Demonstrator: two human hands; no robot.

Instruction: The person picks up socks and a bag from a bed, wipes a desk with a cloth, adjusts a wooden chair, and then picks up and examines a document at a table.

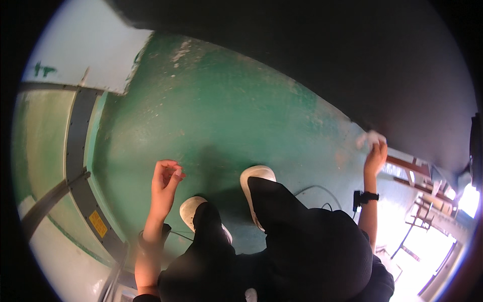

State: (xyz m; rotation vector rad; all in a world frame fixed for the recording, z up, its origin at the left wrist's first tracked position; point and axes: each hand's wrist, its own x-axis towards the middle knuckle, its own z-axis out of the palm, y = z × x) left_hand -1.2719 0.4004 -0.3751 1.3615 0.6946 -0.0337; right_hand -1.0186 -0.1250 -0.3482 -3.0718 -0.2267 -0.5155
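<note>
At the right, my right hand (374, 160) grips a crumpled white cloth or tissue (373, 137), blurred, at the lower edge of a large dark smooth surface (302, 49). Whether the cloth touches that surface is hard to tell. My left hand (166, 175) hangs over the green floor, its fingers loosely curled and nothing visible in them. A black band with a small device (364, 198) sits on my right wrist, and another dark device (166, 230) is on my left wrist.
The green painted floor (211, 109) is scuffed. My white shoes (260, 173) stand on it, with a thin cable (320, 187) nearby. At left is a green-and-white wall (45, 136) with a grey metal strip (77, 132) and a yellow label (98, 224). Brown-framed furniture (409, 164) stands at right.
</note>
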